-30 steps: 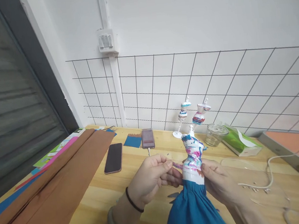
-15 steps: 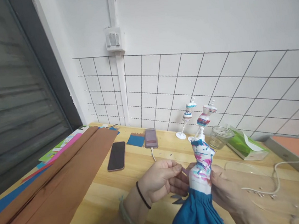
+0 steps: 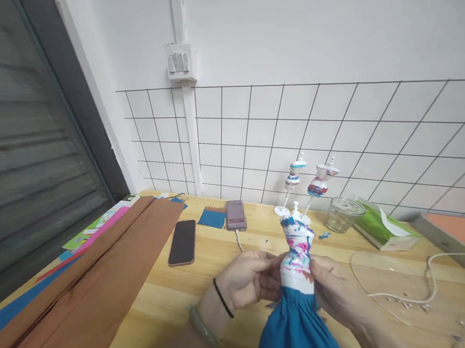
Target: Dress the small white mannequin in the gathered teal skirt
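A miniature dress form [image 3: 297, 250] stands nearly upright between my hands, its white torso smeared with pink, blue and teal. Gathered teal fabric [image 3: 296, 328] hangs from its waist like a skirt, running out of view at the bottom. From the right, my right hand [image 3: 338, 290] grips the torso, thumb on its side and the other fingers hidden behind. My left hand [image 3: 250, 280] is closed with curled fingers, its fingertips against the torso's left side. Whether a small scrap is also pinched there is hidden.
Two smaller dress forms [image 3: 293, 178] on stands are by the wall grid, near a glass jar [image 3: 342, 215] and a green tissue pack [image 3: 381, 225]. Left lie a phone [image 3: 182, 243], a cabled device [image 3: 236, 215] and brown fabric [image 3: 114, 275]. A white cord [image 3: 432, 280] curls at right.
The dress form has shifted left with my right hand and now meets my left fingertips. The thin purplish piece at my left fingers no longer shows. A blue scrap near the jar is uncovered.
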The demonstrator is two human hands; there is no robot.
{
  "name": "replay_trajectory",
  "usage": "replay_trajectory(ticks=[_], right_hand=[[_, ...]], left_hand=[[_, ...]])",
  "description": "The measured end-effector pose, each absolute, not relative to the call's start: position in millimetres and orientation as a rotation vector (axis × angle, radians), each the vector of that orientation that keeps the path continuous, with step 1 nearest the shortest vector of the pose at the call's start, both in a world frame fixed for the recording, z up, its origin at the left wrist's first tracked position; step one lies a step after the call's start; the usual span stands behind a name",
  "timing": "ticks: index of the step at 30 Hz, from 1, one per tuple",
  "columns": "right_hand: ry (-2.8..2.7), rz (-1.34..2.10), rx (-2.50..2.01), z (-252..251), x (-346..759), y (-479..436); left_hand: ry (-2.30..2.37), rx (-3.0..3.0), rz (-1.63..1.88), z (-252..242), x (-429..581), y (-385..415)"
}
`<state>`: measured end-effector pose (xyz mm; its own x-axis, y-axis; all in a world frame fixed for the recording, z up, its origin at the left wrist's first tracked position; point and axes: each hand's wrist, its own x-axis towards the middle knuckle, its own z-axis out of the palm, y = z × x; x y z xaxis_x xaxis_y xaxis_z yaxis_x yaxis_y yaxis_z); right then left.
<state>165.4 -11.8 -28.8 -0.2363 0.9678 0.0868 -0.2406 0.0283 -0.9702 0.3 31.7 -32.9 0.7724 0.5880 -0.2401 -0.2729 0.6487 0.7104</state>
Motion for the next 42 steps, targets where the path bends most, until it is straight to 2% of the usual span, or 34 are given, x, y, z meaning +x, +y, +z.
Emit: replay_trajectory(ticks=[9,13,18,21,26,29,35,42], right_hand=[[-1.377,1.281,-0.947,-23,167,-12],[-1.512,1.07,-1.1,-11,164,-12],[-1.695,0.866,-1.126,0,157,-16],[-1.722,0.957,-1.054,3,161,-21],[-1.396,1.36,-0.829,3,166,-25],[-1.325,1.432,-0.787,5,160,-26],[-1.339,1.329,-0.93,15,155,-34],[-1.529,1.037,-1.195,26,165,-49]], left_hand=[[0.472,0.66,0.566,-29,-17,41],[0.514,0.954,0.754,-16,-18,29],[0.537,1.179,0.804,-8,-13,20],[0.455,1.174,0.793,-10,-16,23],[0.305,1.059,0.721,-17,-24,26],[0.266,1.077,0.689,-23,-24,24],[0.197,1.172,0.721,-39,-24,33],[0.225,1.101,0.827,-41,-29,39]])
